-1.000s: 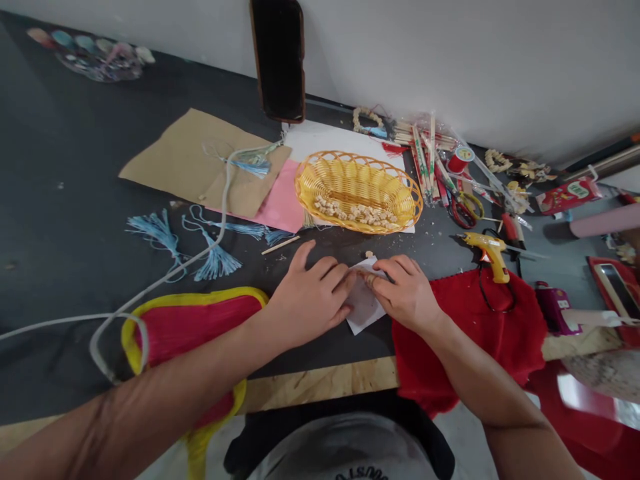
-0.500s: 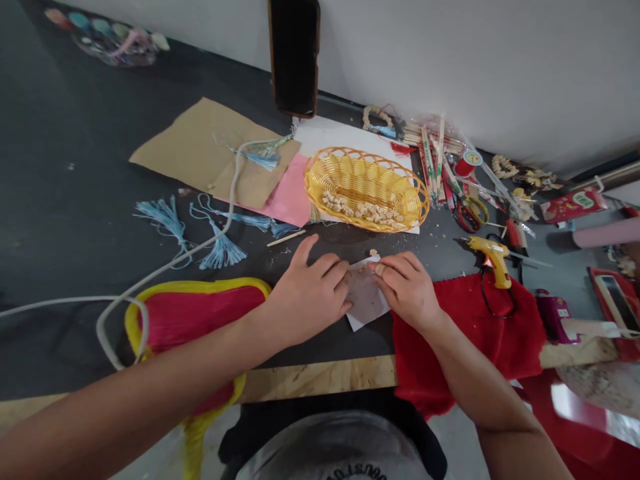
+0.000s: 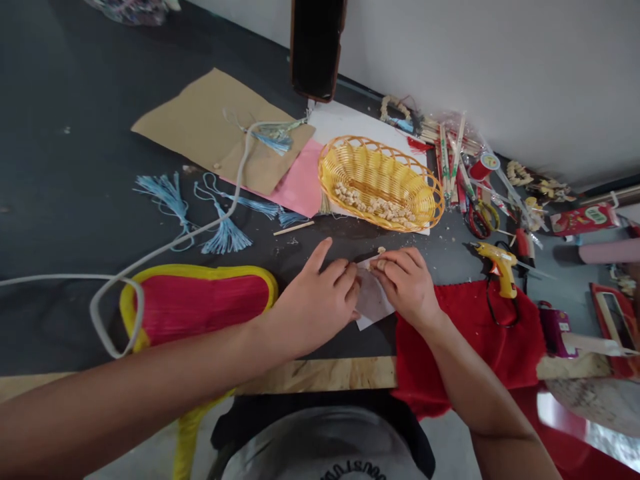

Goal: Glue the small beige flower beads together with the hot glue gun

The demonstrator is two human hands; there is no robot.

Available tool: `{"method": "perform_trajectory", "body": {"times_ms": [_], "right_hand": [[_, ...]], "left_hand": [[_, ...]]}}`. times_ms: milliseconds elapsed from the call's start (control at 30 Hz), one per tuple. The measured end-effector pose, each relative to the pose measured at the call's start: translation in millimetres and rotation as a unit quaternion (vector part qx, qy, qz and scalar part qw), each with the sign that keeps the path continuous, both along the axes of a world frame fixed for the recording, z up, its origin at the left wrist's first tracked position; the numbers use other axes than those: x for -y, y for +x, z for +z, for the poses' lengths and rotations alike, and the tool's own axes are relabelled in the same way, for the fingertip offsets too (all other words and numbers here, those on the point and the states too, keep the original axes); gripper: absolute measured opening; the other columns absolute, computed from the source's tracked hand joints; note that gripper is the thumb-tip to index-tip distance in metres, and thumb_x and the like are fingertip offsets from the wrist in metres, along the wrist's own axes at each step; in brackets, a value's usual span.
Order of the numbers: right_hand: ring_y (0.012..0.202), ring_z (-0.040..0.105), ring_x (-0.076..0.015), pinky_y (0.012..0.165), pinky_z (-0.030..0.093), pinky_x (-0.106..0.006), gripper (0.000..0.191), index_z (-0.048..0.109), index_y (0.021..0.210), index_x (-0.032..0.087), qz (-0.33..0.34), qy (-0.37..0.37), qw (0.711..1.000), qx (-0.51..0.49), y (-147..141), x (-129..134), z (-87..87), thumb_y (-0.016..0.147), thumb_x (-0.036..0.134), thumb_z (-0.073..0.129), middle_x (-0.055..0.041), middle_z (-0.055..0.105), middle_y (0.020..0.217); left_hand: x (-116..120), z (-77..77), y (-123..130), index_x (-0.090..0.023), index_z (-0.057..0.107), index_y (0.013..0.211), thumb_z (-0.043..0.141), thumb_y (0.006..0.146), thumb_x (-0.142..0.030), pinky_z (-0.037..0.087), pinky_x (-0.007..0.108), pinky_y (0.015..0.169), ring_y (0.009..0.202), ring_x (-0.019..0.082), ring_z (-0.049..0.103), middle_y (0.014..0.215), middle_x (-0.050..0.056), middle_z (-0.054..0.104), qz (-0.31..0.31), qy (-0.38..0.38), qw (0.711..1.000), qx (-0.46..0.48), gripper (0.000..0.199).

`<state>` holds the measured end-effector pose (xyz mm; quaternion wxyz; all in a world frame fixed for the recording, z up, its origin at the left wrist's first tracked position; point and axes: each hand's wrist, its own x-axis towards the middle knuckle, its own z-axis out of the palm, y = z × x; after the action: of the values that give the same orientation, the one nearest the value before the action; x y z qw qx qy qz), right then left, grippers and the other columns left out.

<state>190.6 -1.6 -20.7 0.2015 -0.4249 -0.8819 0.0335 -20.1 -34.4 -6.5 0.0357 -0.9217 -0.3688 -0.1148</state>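
Observation:
A small white square of paper (image 3: 374,303) lies tilted on the dark tabletop between my hands. My left hand (image 3: 320,300) grips its left edge with curled fingers, one finger sticking up. Over the upper part of the paper, my right hand (image 3: 406,283) is closed in a pinch on a tiny pale piece, mostly hidden by the fingertips. Another pale piece (image 3: 381,250) sits just beyond the paper. Farther back stands a yellow woven basket (image 3: 367,170) with a heap of small pale pieces (image 3: 393,210) along its near side.
Blue tassels (image 3: 226,233), a grey cable (image 3: 197,233) and a red fan with yellow trim (image 3: 200,303) are to the left. On the right lie red cloth (image 3: 480,327), a yellow glue gun (image 3: 500,267) and scissors (image 3: 480,219). A phone (image 3: 317,50) hangs above the back edge.
The whole view has shifted slightly, most things now appearing a little farther right and higher. Both hands keep nearly the same place at the paper, with small finger movements.

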Motion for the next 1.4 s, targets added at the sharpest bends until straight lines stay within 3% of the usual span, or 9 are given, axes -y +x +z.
{"method": "perform_trajectory", "body": {"times_ms": [200, 467, 667, 900, 1400], "right_hand": [[0.092, 0.06, -0.02, 0.081, 0.048, -0.036, 0.011, 0.07, 0.09, 0.02, 0.001, 0.003, 1.0, -0.01, -1.5, -0.8, 1.7, 0.092, 0.026, 0.062, -0.0055, 0.072, 0.094], [0.095, 0.059, -0.0212, 0.082, 0.047, -0.037, 0.011, 0.068, 0.087, 0.021, -0.008, -0.006, 1.0, -0.006, -0.3, -0.5, 0.5, 0.091, 0.029, 0.062, -0.0064, 0.071, 0.095], [0.093, 0.059, -0.0204, 0.081, 0.046, -0.036, 0.011, 0.067, 0.086, 0.021, -0.008, -0.01, 1.0, -0.002, -0.8, -0.8, 0.5, 0.091, 0.029, 0.061, -0.0055, 0.071, 0.094], [0.092, 0.06, -0.0197, 0.081, 0.045, -0.035, 0.011, 0.068, 0.087, 0.021, -0.027, 0.008, 0.999, -0.022, 0.0, -0.9, 3.6, 0.091, 0.028, 0.061, -0.0054, 0.071, 0.093], [0.094, 0.054, -0.0185, 0.081, 0.04, -0.034, 0.013, 0.071, 0.095, 0.027, 0.018, -0.008, 1.0, 0.017, -9.2, 2.8, 3.0, 0.093, 0.03, 0.059, -0.0006, 0.072, 0.095]], "left_hand": [[6.9, 4.0, 3.7, -0.009, 0.071, 0.106, 0.066, 0.083, -0.042, 0.034, 0.06, 0.106, 0.106, 0.031, 0.059, 0.116, 0.018, 0.068, 0.016, -0.008, 1.0, -0.014, 0.041], [8.7, 4.2, 3.6, -0.011, 0.069, 0.111, 0.056, 0.089, -0.035, 0.035, 0.059, 0.105, 0.106, 0.029, 0.058, 0.119, 0.016, 0.067, 0.031, -0.01, 0.999, -0.026, 0.035], [17.0, 7.3, 4.1, -0.011, 0.072, 0.102, 0.058, 0.087, -0.027, 0.034, 0.058, 0.105, 0.087, 0.025, 0.059, 0.093, 0.012, 0.07, 0.022, 0.009, 1.0, -0.015, 0.025], [15.0, 6.0, 4.1, -0.011, 0.07, 0.107, 0.06, 0.088, -0.034, 0.034, 0.055, 0.106, 0.099, 0.027, 0.06, 0.111, 0.017, 0.069, 0.008, -0.028, 1.0, -0.007, 0.032], [11.6, 5.0, 5.1, -0.011, 0.07, 0.108, 0.061, 0.087, -0.031, 0.039, 0.062, 0.102, 0.103, 0.031, 0.06, 0.111, 0.019, 0.069, 0.023, -0.021, 0.999, 0.026, 0.031]]}}
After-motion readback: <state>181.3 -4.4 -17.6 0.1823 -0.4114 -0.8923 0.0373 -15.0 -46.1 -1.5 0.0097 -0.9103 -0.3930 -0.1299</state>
